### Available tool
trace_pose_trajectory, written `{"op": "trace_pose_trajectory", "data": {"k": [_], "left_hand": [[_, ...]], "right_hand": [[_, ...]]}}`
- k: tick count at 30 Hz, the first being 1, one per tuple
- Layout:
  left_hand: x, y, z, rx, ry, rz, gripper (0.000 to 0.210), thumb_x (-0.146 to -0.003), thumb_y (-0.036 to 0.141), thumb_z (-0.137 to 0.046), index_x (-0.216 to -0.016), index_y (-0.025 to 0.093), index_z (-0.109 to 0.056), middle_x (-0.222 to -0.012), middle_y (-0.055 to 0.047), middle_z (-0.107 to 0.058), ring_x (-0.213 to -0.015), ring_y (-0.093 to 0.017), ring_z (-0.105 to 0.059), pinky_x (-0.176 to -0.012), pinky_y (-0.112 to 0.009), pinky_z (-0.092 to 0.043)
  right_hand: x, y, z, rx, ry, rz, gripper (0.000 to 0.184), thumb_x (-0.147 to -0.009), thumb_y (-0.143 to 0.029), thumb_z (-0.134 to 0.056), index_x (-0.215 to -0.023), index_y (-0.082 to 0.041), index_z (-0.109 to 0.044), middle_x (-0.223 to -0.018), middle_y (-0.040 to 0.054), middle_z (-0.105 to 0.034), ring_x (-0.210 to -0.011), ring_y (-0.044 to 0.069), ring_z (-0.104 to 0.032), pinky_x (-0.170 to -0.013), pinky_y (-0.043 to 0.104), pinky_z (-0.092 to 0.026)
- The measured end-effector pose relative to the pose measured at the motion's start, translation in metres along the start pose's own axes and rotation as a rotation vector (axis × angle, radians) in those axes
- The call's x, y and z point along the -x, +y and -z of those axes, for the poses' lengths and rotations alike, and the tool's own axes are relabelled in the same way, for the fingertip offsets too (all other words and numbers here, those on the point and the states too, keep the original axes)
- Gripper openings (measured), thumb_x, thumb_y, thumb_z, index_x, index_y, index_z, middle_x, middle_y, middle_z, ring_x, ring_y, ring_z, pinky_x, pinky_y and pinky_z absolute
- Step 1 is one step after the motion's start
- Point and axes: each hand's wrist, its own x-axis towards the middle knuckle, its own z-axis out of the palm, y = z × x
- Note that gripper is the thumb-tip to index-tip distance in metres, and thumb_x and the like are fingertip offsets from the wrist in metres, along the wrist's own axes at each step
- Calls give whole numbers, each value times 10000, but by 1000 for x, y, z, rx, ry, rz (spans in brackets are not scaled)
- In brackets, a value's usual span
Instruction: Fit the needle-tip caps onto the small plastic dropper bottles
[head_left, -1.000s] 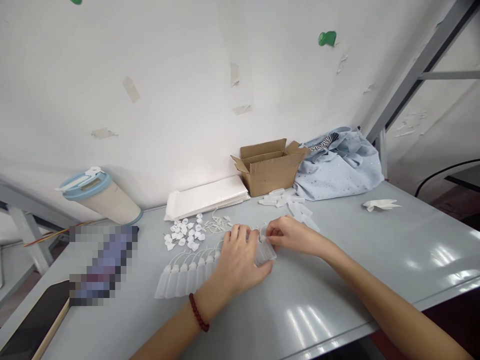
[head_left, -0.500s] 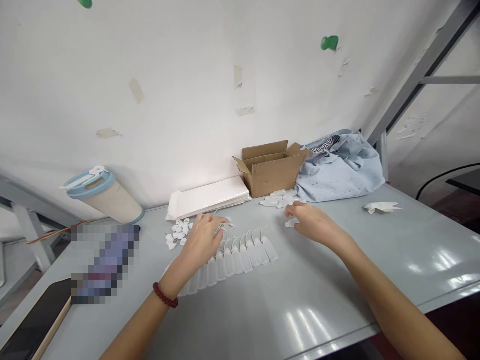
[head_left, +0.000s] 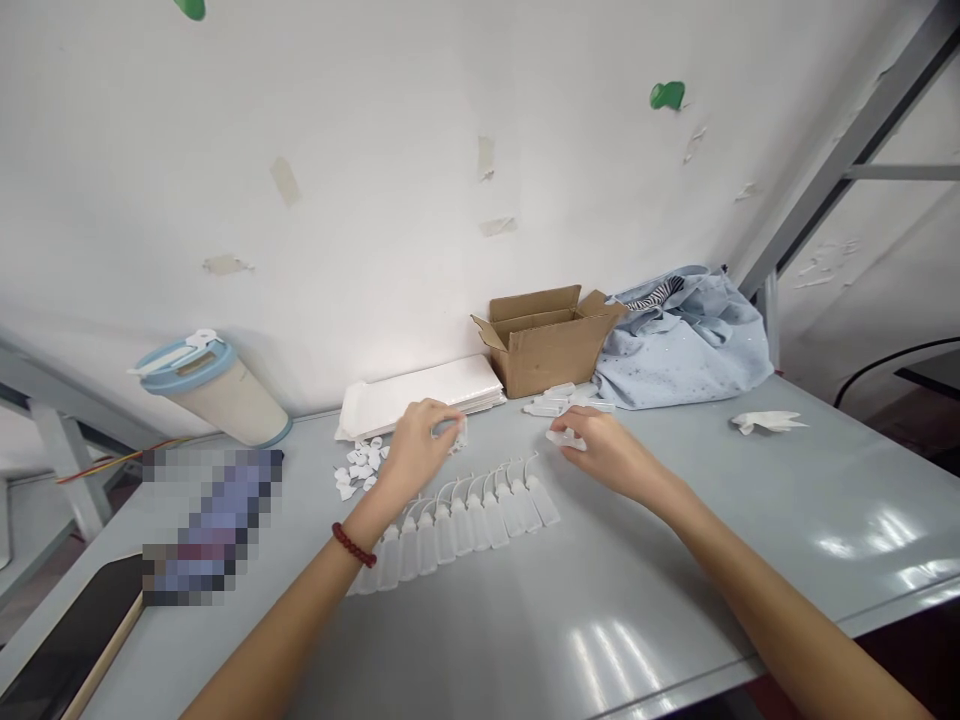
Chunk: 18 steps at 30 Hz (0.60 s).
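My right hand point(head_left: 609, 448) pinches a small translucent plastic bottle point(head_left: 564, 439) between thumb and fingers, just above the table. My left hand point(head_left: 426, 442) is closed, with thumb and forefinger tips together at a small pale piece point(head_left: 459, 436); its kind is too small to make out. Between and below the hands lies a slanting row of several translucent squeeze bottles point(head_left: 472, 524) with thin curved tubes at their tops. Left of my left hand is a heap of small white caps point(head_left: 363, 462). More loose bottles point(head_left: 551, 400) lie beyond my right hand.
Behind the hands are a white stack of flat packs point(head_left: 424, 392), an open cardboard box point(head_left: 555, 350) and a light blue cloth bag point(head_left: 686, 350). A tumbler point(head_left: 225, 395) and a phone-like device point(head_left: 75, 630) are at left. A crumpled tissue point(head_left: 769, 421) lies at right.
My right hand has drawn a bottle up and slightly left, away from the loose bottles. My left hand has lifted a little and its fingertips have come together at the small pale piece.
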Motion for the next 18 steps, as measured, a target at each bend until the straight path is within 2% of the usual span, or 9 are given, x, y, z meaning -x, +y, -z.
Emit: {"op": "trace_pose_trajectory", "data": {"k": [4, 6, 8, 10, 13, 15, 18], "left_hand": [[4, 0, 23, 171, 243, 123, 171, -819, 319, -565, -860, 203, -684, -1008, -40, -683, -939, -201, -600, -771, -298, -484], [15, 0, 31, 238, 304, 195, 199, -811, 357, -593, -869, 189, -683, -973, -48, -697, -895, -198, -621, -760, -295, -492], [29, 2, 34, 304, 306, 261, 249, -800, 386, -619, -908, 169, -678, -891, -59, -711, -807, -191, -641, -700, -292, -506], [44, 7, 31, 415, 259, 330, 278, -786, 384, -647, -934, 149, -653, -803, -58, -709, -690, -166, -636, -631, -278, -508], [62, 20, 22, 802, 101, 535, 226, -734, 322, -724, -840, 161, -606, -727, -15, -687, -589, -103, -581, -635, -243, -488], [70, 29, 16, 940, -16, 623, 204, -726, 304, -738, -790, 161, -607, -707, -9, -677, -607, -100, -579, -641, -230, -478], [77, 37, 12, 1033, -115, 669, 183, -728, 304, -739, -784, 162, -639, -685, -3, -665, -639, -106, -585, -665, -227, -474]], "right_hand": [[3, -11, -8, -106, 124, 137, 213, -814, -92, -534, -998, -154, -621, -1016, 110, -655, -990, 263, -572, -820, 389, -475], [6, -19, -12, -159, 159, 223, 219, -835, -98, -517, -1023, -167, -607, -1034, 114, -643, -1007, 259, -569, -844, 409, -479], [11, -27, -15, -205, 174, 306, 228, -860, -115, -500, -1059, -183, -589, -1051, 111, -630, -991, 238, -582, -833, 396, -497], [17, -37, -18, -280, 171, 396, 237, -882, -132, -486, -1098, -185, -569, -1052, 108, -618, -954, 212, -600, -809, 365, -518], [27, -50, -24, -426, 145, 506, 250, -908, -145, -473, -1146, -171, -548, -1041, 112, -603, -937, 197, -605, -801, 338, -529], [31, -57, -28, -486, 116, 531, 265, -912, -144, -477, -1167, -175, -542, -1051, 114, -597, -946, 195, -602, -809, 332, -530], [37, -65, -33, -523, 88, 548, 290, -909, -134, -484, -1188, -197, -533, -1066, 109, -593, -955, 192, -600, -809, 328, -534]]}}
